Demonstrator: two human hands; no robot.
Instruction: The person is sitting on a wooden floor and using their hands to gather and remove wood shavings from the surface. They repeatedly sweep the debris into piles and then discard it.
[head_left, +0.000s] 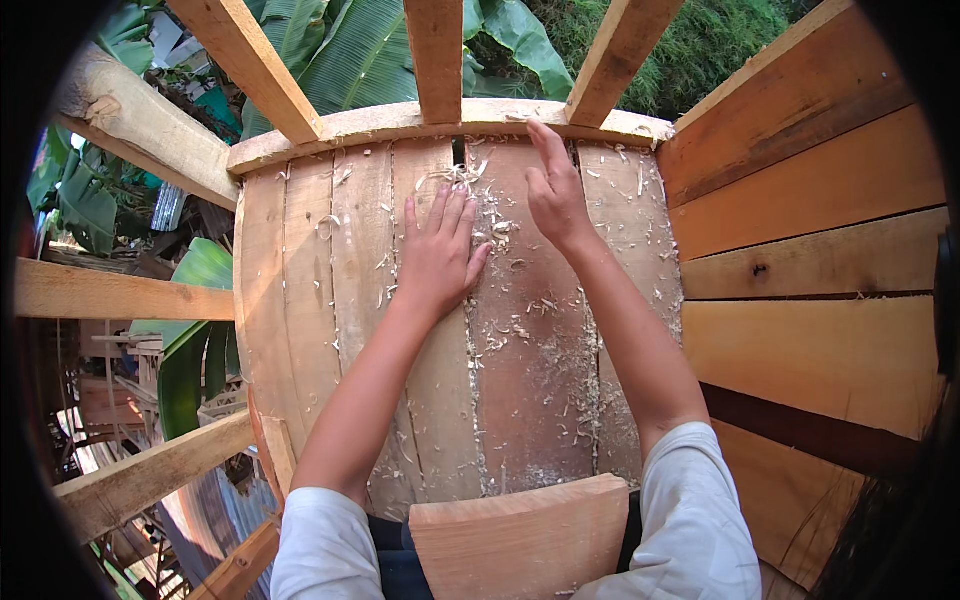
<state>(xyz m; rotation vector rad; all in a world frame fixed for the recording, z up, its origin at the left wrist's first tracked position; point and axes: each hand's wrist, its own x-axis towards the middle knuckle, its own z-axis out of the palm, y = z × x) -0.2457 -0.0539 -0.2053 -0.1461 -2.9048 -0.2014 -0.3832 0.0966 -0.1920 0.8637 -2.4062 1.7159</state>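
Note:
My left hand (440, 245) lies flat on the plank floor (425, 400), fingers stretched toward a small heap of curled wood shavings (465, 177) beside a dark gap between boards. It holds nothing that I can see. Farther right, my right hand (557, 195) is turned on edge, its index finger reaching to the far wooden rail (370, 124) and its thumb apart. Its palm side is partly hidden, and nothing shows in it. More shavings and fine sawdust are scattered over the planks, thickest on the reddish board (530, 380).
Close to my body is a thick, slightly curved board (520, 540). Upright wooden posts (433, 60) rise beyond the far rail. A plank wall (810, 330) closes the right side. At the left, beams (125, 290) cross open gaps above banana leaves and stacked scrap (115, 400).

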